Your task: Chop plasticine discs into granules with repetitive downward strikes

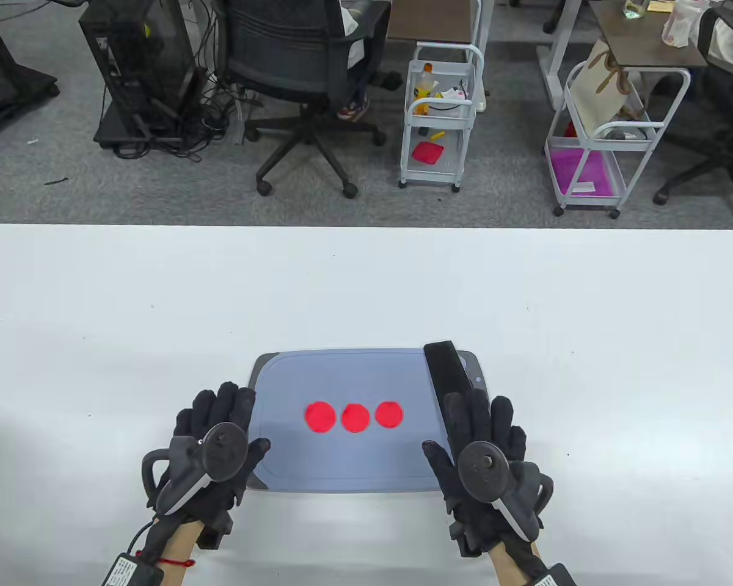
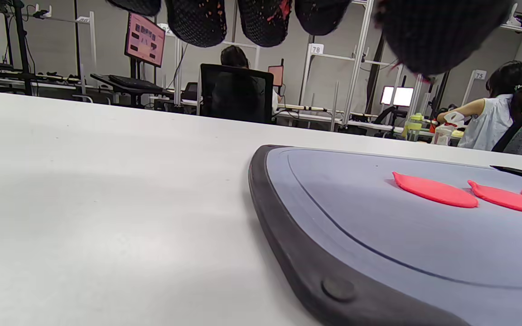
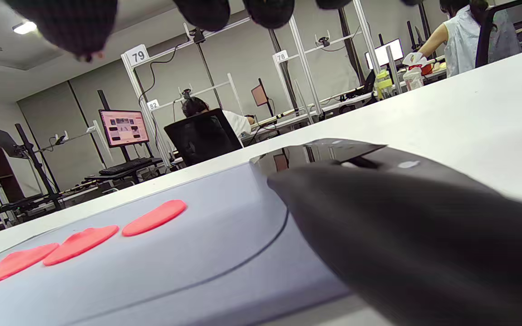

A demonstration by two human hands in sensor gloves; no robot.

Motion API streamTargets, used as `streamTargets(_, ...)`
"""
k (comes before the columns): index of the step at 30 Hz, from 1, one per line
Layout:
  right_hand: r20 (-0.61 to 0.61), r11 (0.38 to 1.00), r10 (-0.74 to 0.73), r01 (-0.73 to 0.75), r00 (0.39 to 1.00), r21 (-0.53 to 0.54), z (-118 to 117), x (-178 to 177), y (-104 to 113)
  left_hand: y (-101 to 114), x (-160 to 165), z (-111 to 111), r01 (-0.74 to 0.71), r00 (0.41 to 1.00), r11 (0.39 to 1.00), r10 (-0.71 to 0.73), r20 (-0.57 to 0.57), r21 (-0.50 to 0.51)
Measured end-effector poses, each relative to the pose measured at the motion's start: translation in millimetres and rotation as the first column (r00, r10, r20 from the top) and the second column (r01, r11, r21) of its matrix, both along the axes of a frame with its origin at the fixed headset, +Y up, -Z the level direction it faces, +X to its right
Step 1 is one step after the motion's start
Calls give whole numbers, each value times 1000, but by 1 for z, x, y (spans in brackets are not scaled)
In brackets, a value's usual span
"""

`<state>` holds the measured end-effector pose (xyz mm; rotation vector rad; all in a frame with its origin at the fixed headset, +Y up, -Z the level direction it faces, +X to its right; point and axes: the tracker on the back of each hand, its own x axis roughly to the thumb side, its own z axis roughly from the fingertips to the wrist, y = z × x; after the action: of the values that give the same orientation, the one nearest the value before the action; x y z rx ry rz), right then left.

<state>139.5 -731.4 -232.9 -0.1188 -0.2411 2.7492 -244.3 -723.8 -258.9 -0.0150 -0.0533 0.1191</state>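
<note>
**Discs laid out, blade not yet taken up**

Discs: three flat red plasticine discs lie in a row mid-board on the grey-blue plastic cutting board, spaced for striking. The black rectangular cleaver lies along the board's right edge, under the right hand, whose fingers stretch flat, grip unclosed. The left hand, spread and empty, rests at the board's left edge, likely to steady it on the white counter.

Three red discs on a grey-blue board; black cleaver, white table.
</note>
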Motion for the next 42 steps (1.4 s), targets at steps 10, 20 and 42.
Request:
streamTargets(10,-7,1000,14,-14,1000,3,0,-3,0,0,0,-1,2,1000,1000,-2,-2,-17)
streamTargets(20,68,997,61,-58,996,-41,1,3,2,-1,5,-2,18,1000,999,-18,9,-44)
streamTargets(42,101,927,295,-259,950,-270,-10,-13,-22,0,5,-2,31,999,995,-29,20,-94)
